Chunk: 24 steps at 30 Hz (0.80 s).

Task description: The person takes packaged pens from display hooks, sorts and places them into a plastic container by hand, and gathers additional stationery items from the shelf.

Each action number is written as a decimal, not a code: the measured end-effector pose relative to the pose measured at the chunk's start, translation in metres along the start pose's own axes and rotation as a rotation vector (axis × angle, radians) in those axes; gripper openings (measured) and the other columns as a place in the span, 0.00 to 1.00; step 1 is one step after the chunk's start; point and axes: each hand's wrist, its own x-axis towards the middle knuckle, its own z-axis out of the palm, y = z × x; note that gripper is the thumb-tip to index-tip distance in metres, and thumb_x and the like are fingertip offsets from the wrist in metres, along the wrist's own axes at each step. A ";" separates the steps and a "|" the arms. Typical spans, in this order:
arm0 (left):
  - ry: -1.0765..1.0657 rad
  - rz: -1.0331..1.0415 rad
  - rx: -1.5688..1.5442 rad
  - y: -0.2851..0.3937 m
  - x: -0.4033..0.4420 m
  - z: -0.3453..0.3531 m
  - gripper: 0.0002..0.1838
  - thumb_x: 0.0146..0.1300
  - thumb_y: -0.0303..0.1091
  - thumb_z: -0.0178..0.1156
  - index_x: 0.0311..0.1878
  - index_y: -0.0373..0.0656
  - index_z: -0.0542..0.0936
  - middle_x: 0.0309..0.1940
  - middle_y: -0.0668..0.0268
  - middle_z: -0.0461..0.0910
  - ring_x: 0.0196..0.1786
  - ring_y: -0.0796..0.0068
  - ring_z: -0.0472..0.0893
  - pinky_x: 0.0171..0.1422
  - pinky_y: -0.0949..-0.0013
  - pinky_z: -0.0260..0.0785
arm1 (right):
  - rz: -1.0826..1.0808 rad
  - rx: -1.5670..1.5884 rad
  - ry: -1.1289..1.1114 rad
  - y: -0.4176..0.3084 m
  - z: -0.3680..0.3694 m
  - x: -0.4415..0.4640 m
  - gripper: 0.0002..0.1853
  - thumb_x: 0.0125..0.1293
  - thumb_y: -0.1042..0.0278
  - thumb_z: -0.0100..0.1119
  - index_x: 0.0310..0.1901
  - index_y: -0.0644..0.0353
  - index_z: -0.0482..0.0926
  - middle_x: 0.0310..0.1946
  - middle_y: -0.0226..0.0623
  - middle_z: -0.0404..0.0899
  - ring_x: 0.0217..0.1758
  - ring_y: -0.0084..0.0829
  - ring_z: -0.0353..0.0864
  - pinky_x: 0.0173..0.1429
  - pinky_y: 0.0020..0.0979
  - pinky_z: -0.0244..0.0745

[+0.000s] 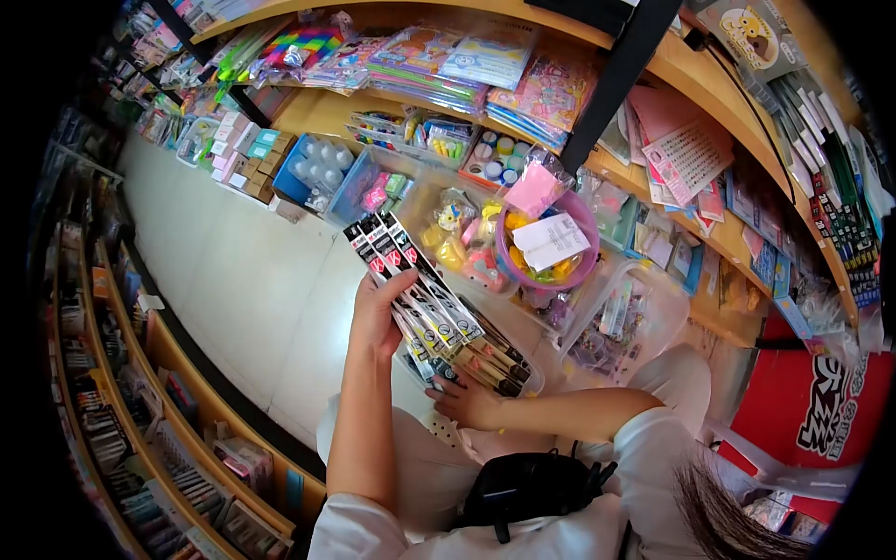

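Note:
My left hand (377,313) is closed around a fan of long, narrow packets (411,280) with black, white and red printing. They slant down to the right over a clear plastic bin (534,378). More long packets with dark ends (495,364) lie in that bin. Beside its near edge is my right hand (467,401), with its fingers spread against the lower ends of the packets. Whether those fingers grip anything is hard to make out.
Bins of small toys (457,233) and a round purple basket (593,219) stand beyond the packets. Shelves with bagged stationery (420,56) curve across the back. Another shelf unit (177,401) runs along the left. A red box (812,411) is at the right.

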 end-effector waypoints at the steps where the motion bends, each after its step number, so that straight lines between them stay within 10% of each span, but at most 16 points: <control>1: -0.001 -0.007 0.004 -0.002 0.002 -0.001 0.12 0.54 0.25 0.58 0.43 0.37 0.73 0.38 0.56 0.79 0.41 0.63 0.81 0.46 0.60 0.75 | 0.011 -0.014 -0.003 0.000 0.000 -0.002 0.29 0.45 0.43 0.59 0.48 0.49 0.75 0.63 0.32 0.61 0.70 0.44 0.49 0.67 0.64 0.38; 17: -0.038 -0.064 -0.078 -0.005 0.011 0.008 0.11 0.53 0.23 0.60 0.41 0.40 0.74 0.33 0.65 0.79 0.33 0.74 0.79 0.40 0.69 0.73 | -0.029 0.144 -0.093 0.027 -0.048 -0.057 0.23 0.49 0.58 0.58 0.48 0.60 0.74 0.62 0.42 0.61 0.68 0.42 0.54 0.72 0.45 0.43; 24: -0.014 -0.042 -0.090 0.002 0.006 0.013 0.12 0.52 0.23 0.60 0.42 0.39 0.74 0.34 0.64 0.79 0.33 0.73 0.79 0.41 0.69 0.73 | 0.665 0.579 0.019 0.046 -0.073 -0.074 0.27 0.53 0.65 0.62 0.53 0.63 0.65 0.55 0.44 0.62 0.60 0.45 0.63 0.61 0.40 0.63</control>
